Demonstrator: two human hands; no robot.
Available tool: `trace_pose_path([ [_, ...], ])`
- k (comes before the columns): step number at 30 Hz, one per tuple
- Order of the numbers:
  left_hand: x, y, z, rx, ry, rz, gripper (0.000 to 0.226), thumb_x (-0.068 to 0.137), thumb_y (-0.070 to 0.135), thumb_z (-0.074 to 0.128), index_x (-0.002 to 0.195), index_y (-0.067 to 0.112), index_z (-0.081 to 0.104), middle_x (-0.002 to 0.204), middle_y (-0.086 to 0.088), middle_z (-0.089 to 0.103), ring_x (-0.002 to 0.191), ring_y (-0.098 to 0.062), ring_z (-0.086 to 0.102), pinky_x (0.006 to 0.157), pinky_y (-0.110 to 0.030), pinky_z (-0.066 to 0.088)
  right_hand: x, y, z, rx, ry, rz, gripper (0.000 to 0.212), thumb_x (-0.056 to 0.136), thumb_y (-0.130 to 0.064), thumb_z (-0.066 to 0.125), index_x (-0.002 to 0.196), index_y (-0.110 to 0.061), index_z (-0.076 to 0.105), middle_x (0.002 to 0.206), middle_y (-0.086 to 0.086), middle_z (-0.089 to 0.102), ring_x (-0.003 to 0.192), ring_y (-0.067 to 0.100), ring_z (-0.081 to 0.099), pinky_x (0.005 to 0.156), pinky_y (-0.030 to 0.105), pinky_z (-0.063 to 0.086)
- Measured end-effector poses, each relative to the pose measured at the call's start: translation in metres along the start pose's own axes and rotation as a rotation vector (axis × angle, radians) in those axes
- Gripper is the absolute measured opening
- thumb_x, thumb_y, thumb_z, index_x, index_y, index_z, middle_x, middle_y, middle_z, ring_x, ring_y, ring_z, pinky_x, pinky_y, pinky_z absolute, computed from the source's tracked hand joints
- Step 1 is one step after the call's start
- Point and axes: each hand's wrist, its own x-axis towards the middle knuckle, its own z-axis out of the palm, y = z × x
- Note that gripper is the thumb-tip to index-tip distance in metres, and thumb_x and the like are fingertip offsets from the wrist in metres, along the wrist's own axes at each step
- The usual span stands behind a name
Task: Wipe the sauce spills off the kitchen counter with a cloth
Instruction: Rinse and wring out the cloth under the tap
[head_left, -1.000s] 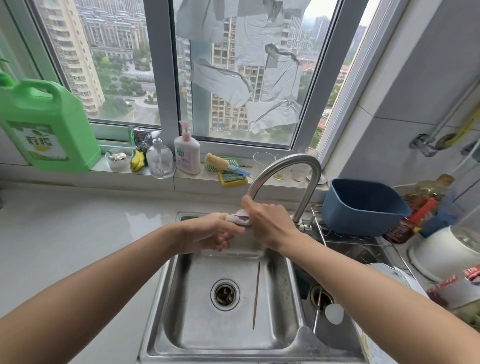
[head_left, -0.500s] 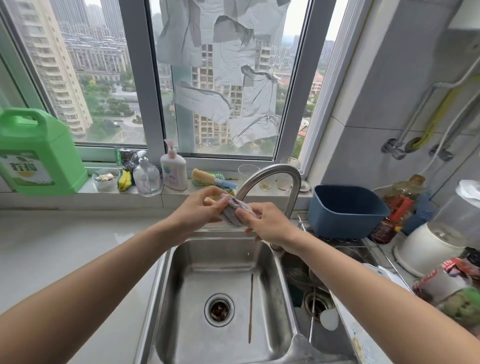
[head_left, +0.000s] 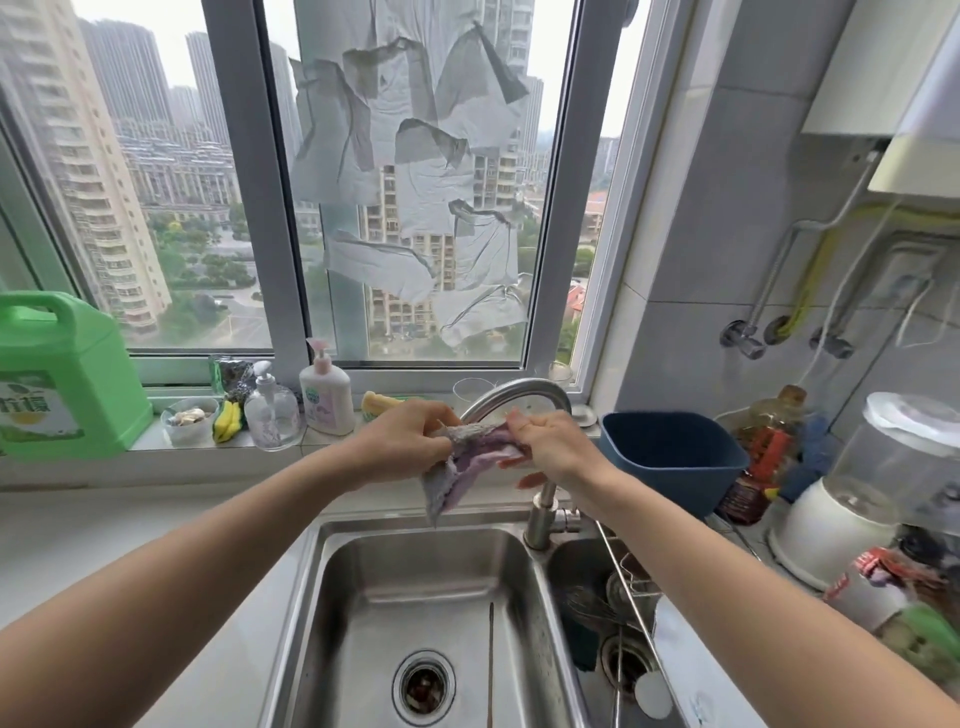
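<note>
A grey and purple cloth (head_left: 462, 467) with a red edge hangs above the back of the steel sink (head_left: 363, 597), in front of the curved tap (head_left: 519, 397). My left hand (head_left: 400, 441) grips its left end and my right hand (head_left: 550, 441) pinches its right end. Between them the cloth is partly spread, and one corner droops toward the basin. The white counter (head_left: 130, 545) lies to the left of the sink; no sauce spill shows on it from here.
A green detergent jug (head_left: 62, 379), pump bottles (head_left: 324, 395) and sponges stand on the window sill. Right of the tap are a blue tub (head_left: 670, 457), a bottle, a white blender (head_left: 878, 488) and a second basin with utensils (head_left: 613, 613). A chopstick lies in the sink.
The bunched cloth has been lifted from low over the sink and pulled apart between both hands, so it now hangs partly open. The view has tilted upward.
</note>
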Motion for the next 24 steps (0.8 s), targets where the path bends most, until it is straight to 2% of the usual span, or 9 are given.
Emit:
trace_pose_path([
  [2, 0.002, 0.01, -0.003, 0.045, 0.044, 0.017, 0.013, 0.079, 0.032, 0.053, 0.082, 0.025, 0.063, 0.078, 0.004, 0.067, 0.071, -0.011, 0.059, 0.063, -0.028, 0.047, 0.002, -0.005, -0.007, 0.034, 0.019, 0.007, 0.048, 0.103, -0.038, 0.043, 0.094, -0.001, 0.071, 0.098, 0.017, 0.073, 0.085, 0.028, 0.068, 0.072, 0.042, 0.054],
  [5, 0.004, 0.023, -0.005, -0.047, 0.033, -0.012, 0.023, 0.074, 0.042, 0.047, 0.073, 0.02, 0.054, 0.074, 0.004, 0.055, 0.067, -0.009, 0.046, 0.064, -0.029, 0.037, 0.001, -0.013, -0.018, 0.136, -0.011, 0.077, 0.043, 0.104, -0.039, 0.04, 0.102, -0.008, 0.069, 0.097, 0.008, 0.076, 0.097, 0.033, 0.069, 0.085, 0.047, 0.053],
  [8, 0.006, 0.03, -0.007, -0.049, -0.002, -0.018, 0.033, 0.076, 0.055, 0.047, 0.075, 0.022, 0.053, 0.077, 0.003, 0.053, 0.071, -0.011, 0.045, 0.076, -0.037, 0.033, 0.002, -0.016, -0.026, 0.234, -0.056, 0.101, 0.047, 0.104, -0.042, 0.037, 0.109, -0.006, 0.067, 0.099, 0.009, 0.076, 0.102, 0.03, 0.069, 0.097, 0.052, 0.048],
  [11, 0.006, 0.036, -0.008, -0.162, -0.052, 0.001, 0.022, 0.079, 0.043, 0.055, 0.071, 0.023, 0.05, 0.075, 0.003, 0.048, 0.07, -0.011, 0.041, 0.069, -0.033, 0.031, 0.002, -0.02, -0.03, 0.385, -0.08, 0.113, 0.047, 0.104, -0.041, 0.038, 0.112, -0.004, 0.065, 0.099, 0.017, 0.075, 0.103, 0.032, 0.07, 0.1, 0.055, 0.048],
  [13, 0.007, 0.037, -0.008, -0.358, -0.086, 0.008, 0.018, 0.069, 0.039, 0.062, 0.069, 0.024, 0.052, 0.077, 0.0, 0.049, 0.075, -0.015, 0.043, 0.073, -0.036, 0.03, -0.001, -0.022, -0.032, 0.474, -0.091, 0.115, 0.048, 0.103, -0.039, 0.041, 0.116, 0.001, 0.062, 0.088, 0.019, 0.073, 0.097, 0.037, 0.071, 0.094, 0.057, 0.052],
  [16, 0.006, 0.031, -0.007, -0.595, -0.204, 0.004, 0.029, 0.076, 0.029, 0.069, 0.092, 0.011, 0.052, 0.085, -0.014, 0.062, 0.081, -0.03, 0.06, 0.077, -0.042, 0.049, -0.004, -0.022, -0.036, 0.582, -0.128, 0.11, 0.043, 0.102, -0.033, 0.045, 0.114, 0.006, 0.06, 0.071, 0.013, 0.068, 0.084, 0.035, 0.072, 0.083, 0.056, 0.057],
  [20, 0.0, 0.029, -0.001, -0.321, -0.236, 0.016, 0.046, 0.08, 0.033, 0.079, 0.113, 0.011, 0.056, 0.087, -0.004, 0.069, 0.074, -0.017, 0.068, 0.067, -0.034, 0.058, -0.003, -0.023, -0.048, 0.696, -0.042, 0.107, 0.027, 0.102, -0.023, 0.048, 0.097, -0.001, 0.062, 0.066, 0.007, 0.063, 0.069, 0.023, 0.069, 0.074, 0.048, 0.061],
  [22, 0.001, 0.018, 0.0, -0.292, -0.27, 0.019, 0.036, 0.082, 0.026, 0.078, 0.112, 0.014, 0.06, 0.085, -0.003, 0.066, 0.073, -0.015, 0.066, 0.062, -0.031, 0.056, -0.001, -0.017, -0.056, 0.741, 0.021, 0.118, 0.022, 0.103, -0.017, 0.048, 0.096, -0.002, 0.063, 0.062, 0.006, 0.06, 0.061, 0.019, 0.065, 0.07, 0.042, 0.061],
  [24, 0.002, 0.006, -0.003, -0.288, -0.285, -0.004, 0.025, 0.083, 0.027, 0.078, 0.103, 0.02, 0.066, 0.084, -0.002, 0.067, 0.076, -0.013, 0.065, 0.065, -0.033, 0.054, 0.001, -0.008, -0.063, 0.786, 0.012, 0.148, 0.02, 0.101, -0.012, 0.048, 0.097, -0.001, 0.065, 0.061, 0.006, 0.058, 0.06, 0.019, 0.062, 0.07, 0.04, 0.06],
])
